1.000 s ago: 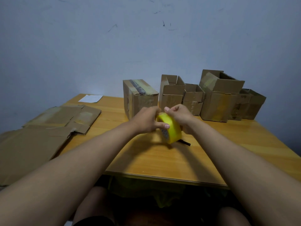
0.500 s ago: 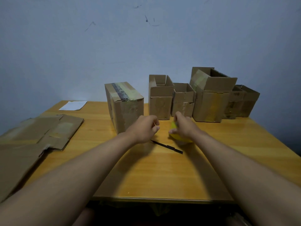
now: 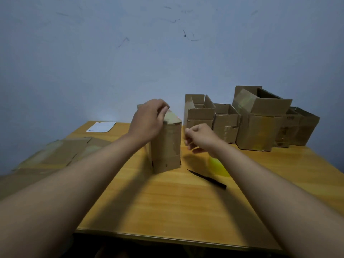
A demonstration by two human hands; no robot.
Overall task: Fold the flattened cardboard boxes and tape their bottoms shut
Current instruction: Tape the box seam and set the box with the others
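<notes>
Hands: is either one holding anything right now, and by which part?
Left hand grips the taped box by its top edge. Right hand holds nothing, fingers loosely curled beside the box.

Wooden table (image 3: 167, 207) carries cardboard boxes (image 3: 260, 127), flattened cardboard (image 3: 55, 155), black knife (image 3: 207, 179), paper (image 3: 101, 126)

Plain room, type unclear: scuffed bare blue wall (image 3: 130, 62) behind wooden desk (image 3: 167, 205) bearing folded cardboard boxes (image 3: 258, 125).
</notes>
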